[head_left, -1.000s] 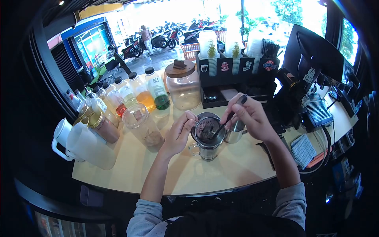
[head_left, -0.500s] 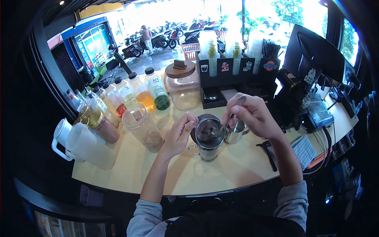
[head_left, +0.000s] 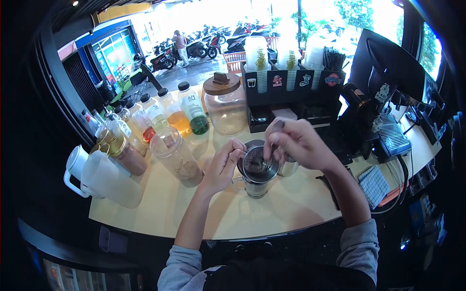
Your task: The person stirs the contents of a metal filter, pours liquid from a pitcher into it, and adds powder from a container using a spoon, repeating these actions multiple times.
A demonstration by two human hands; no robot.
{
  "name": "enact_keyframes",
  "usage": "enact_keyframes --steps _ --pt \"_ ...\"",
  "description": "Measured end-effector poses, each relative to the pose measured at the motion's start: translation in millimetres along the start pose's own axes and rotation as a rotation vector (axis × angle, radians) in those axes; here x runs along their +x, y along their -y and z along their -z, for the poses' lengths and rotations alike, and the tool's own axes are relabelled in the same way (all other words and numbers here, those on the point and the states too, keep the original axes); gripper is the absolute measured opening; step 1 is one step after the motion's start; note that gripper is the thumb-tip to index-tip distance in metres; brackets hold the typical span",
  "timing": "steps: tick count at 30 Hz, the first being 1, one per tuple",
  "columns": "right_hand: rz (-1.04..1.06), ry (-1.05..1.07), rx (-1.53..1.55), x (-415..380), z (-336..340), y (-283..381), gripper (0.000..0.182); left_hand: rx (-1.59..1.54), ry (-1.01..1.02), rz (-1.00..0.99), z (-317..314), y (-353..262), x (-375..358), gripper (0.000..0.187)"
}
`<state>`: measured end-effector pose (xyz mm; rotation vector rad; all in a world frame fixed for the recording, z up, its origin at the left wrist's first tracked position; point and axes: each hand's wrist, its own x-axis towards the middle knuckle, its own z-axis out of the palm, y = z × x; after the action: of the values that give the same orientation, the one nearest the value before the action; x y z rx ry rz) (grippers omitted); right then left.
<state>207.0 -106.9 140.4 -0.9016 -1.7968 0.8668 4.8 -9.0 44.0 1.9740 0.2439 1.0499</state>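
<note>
The right hand [head_left: 296, 141] is closed around the handle of a spoon [head_left: 270, 156], its fingers bunched above a metal strainer [head_left: 257, 162], and the spoon's lower end dips into the dark, wet contents of the mesh. The left hand [head_left: 224, 162] pinches the strainer's rim on its left side, thumb and fingers together on the edge. The strainer sits on top of a glass mug [head_left: 252, 183], which stands on the pale counter [head_left: 272, 208].

Just right of the mug, partly under the right hand, stands a small steel jug [head_left: 289, 167]. Left of the mug is a clear jar [head_left: 175, 154] with brown powder at the bottom, and further left a white pitcher [head_left: 104, 178]. Behind the mug stands a large glass jar with a wooden lid [head_left: 225, 105], and beside that a row of bottles [head_left: 170, 114] holding green, orange and red liquids. Right of the big jar is a black rack of cups [head_left: 291, 80]. Far right of the mug lies a checked cloth [head_left: 373, 183].
</note>
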Motion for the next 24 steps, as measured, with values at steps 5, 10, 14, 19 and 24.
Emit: enact_keyframes --steps 5,10,14,19,24 --pt "-0.015 -0.057 0.052 -4.0 -1.1 -10.2 0.018 -0.026 -0.024 0.056 1.1 -7.1 -2.4 0.022" --pt "-0.023 -0.179 0.063 -7.2 3.9 -8.5 0.018 0.014 -0.033 0.048 1.9 -3.2 -4.0 0.022" --pt "0.043 -0.103 0.034 -10.8 0.4 -17.9 0.019 -0.065 0.011 0.125 1.8 -5.9 -3.8 0.021" --pt "0.043 -0.222 0.152 -13.3 -2.1 -15.3 0.021 -0.041 -0.017 0.067 1.9 -1.5 -2.9 0.021" --pt "-0.009 -0.227 0.094 -15.8 6.9 -23.4 0.021 0.021 -0.050 0.001 0.3 -1.0 -2.9 0.022"
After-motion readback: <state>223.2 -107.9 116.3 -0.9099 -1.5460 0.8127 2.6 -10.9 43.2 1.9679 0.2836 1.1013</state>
